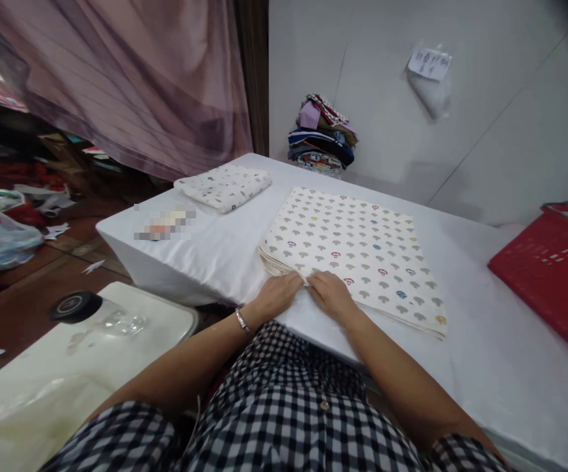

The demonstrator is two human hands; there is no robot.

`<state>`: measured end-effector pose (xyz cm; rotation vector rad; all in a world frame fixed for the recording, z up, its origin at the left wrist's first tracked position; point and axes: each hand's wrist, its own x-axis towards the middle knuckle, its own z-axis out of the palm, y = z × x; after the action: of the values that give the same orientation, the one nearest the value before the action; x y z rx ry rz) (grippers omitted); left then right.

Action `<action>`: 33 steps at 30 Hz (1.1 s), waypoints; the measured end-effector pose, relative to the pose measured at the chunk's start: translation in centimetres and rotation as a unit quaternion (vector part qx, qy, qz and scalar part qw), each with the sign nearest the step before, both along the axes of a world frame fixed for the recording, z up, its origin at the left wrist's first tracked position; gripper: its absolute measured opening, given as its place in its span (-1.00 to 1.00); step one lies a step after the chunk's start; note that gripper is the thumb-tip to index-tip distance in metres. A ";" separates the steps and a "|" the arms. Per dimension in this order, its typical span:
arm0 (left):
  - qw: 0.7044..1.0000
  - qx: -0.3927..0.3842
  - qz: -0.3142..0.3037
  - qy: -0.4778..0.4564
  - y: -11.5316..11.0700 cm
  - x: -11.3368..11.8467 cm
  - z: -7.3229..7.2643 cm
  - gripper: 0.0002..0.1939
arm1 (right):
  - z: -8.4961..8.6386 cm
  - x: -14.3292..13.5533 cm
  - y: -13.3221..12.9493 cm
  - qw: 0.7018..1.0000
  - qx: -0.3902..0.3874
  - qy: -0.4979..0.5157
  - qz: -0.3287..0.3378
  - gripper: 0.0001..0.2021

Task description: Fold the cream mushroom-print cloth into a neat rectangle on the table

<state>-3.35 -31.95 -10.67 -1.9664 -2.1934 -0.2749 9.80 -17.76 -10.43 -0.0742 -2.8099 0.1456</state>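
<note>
A folded cream cloth (pixel 347 242) printed with small grey and coloured mushrooms lies flat on the white-covered table (pixel 481 328). Its near edge shows several layers, slightly lifted at the left corner. My left hand (pixel 279 295) pinches this edge from the left, fingers curled over it. Close beside it, my right hand (pixel 332 295) grips the same edge with bent fingers. The fingertips of both hands almost meet; what lies under them is hidden. A second folded cloth (pixel 225 187), white with small dark prints, rests at the table's far left.
A red plastic basket (pixel 554 269) stands at the right. Several folded fabrics form a stack (pixel 321 137) by the wall. A blurred-out item (pixel 164 223) lies near the left table edge. A clear bottle with a black lid (pixel 121 321) lies on a lower white surface (pixel 166 328). A pink curtain (pixel 166 78) hangs behind.
</note>
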 end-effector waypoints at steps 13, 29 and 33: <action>0.993 -0.047 0.107 -0.035 -0.9 -1.9 1.1 -0.82 | -1.2 0.0 0.2 0.998 0.030 0.053 -0.001 -0.78; 0.984 0.095 0.149 -0.019 -3.7 -4.8 -0.6 -0.62 | -1.5 -0.1 0.0 0.998 0.053 0.045 0.007 -0.78; 0.987 0.077 0.142 -0.002 -3.3 -5.1 -0.1 -0.48 | -1.3 -0.1 -0.1 0.998 0.052 0.045 0.009 -0.79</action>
<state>-8.42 -35.24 -10.77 -1.5520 -2.3411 -0.3914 9.72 -17.85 -11.75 -0.0173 -2.7225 0.0054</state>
